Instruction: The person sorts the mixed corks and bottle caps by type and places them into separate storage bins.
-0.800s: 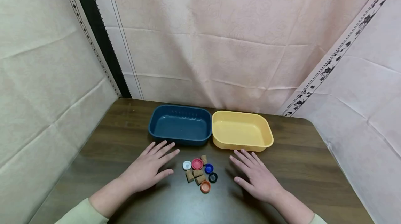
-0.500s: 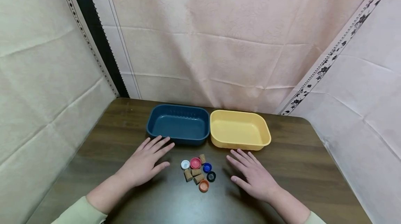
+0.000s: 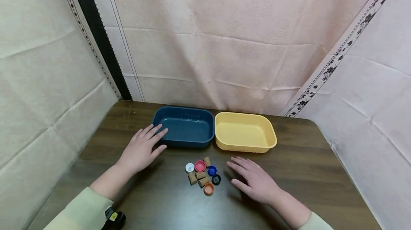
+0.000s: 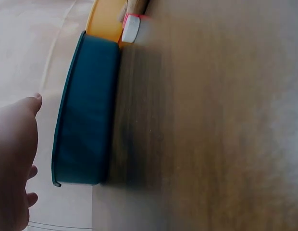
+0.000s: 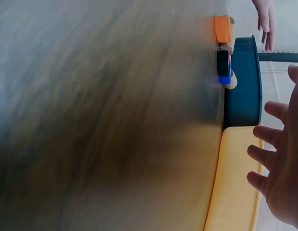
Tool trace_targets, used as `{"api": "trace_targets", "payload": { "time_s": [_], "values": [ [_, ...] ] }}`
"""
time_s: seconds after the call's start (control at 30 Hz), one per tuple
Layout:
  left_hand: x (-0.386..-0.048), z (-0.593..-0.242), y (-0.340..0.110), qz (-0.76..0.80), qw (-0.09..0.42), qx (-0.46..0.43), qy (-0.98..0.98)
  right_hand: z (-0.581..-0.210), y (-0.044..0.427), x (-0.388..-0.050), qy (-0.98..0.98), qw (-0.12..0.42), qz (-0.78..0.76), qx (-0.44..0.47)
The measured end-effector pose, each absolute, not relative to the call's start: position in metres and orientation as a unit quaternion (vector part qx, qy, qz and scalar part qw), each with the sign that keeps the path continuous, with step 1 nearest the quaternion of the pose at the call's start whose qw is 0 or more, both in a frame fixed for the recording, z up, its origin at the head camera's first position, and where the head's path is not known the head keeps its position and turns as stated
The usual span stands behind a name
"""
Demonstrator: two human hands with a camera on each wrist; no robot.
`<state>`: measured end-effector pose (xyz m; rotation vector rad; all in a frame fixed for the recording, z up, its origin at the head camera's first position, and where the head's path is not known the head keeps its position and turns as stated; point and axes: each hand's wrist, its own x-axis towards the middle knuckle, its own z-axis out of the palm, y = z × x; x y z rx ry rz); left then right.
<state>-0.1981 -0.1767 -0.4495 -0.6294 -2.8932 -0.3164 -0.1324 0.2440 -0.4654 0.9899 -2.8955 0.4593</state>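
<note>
My left hand [image 3: 138, 150] hovers at the front left corner of the blue bin [image 3: 186, 144], fingers spread and holding nothing. My right hand [image 3: 257, 181] is over the table in front of the yellow bin [image 3: 247, 149], also holding nothing, its fingers loosely extended. Between the hands lies a small cluster: a white cap [image 3: 189, 167], a red cap [image 3: 200, 166], a blue cap [image 3: 212, 170], a black ring-like cap [image 3: 216, 179], an orange cap [image 3: 208, 188] and several corks [image 3: 192, 178]. In the right wrist view the orange cap [image 5: 223, 29] stands out in front of the blue bin [image 5: 242, 106].
The two bins stand side by side at the back of the brown wooden table [image 3: 154, 201]. Pale cloth [image 3: 205, 62] hangs behind the table and along both sides. A dark device [image 3: 115, 219] is strapped at the left wrist.
My left hand has moved forward and slightly left, so its fingertips now overlap the blue bin's near corner. My right hand has shifted slightly left and back. The caps and corks stay put.
</note>
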Motion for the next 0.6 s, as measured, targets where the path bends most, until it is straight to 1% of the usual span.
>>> {"api": "trace_targets", "payload": {
  "time_s": [0.13, 0.27, 0.43, 0.6],
  "values": [
    [-0.206, -0.452, -0.177, -0.111, 0.074, -0.209, -0.969, -0.466, 0.239, -0.133, -0.936, 0.016, 0.162, 0.313],
    [-0.214, -0.457, -0.177, -0.108, 0.067, -0.204, -0.971, -0.465, 0.230, -0.134, -0.941, -0.006, 0.186, 0.281],
    [-0.221, -0.456, -0.175, -0.105, 0.064, -0.196, -0.973, -0.462, 0.216, -0.136, -0.943, -0.069, 0.243, 0.218],
    [-0.226, -0.457, -0.174, -0.103, 0.060, -0.197, -0.973, -0.461, 0.207, -0.140, -0.924, -0.134, 0.312, 0.175]
  ]
}}
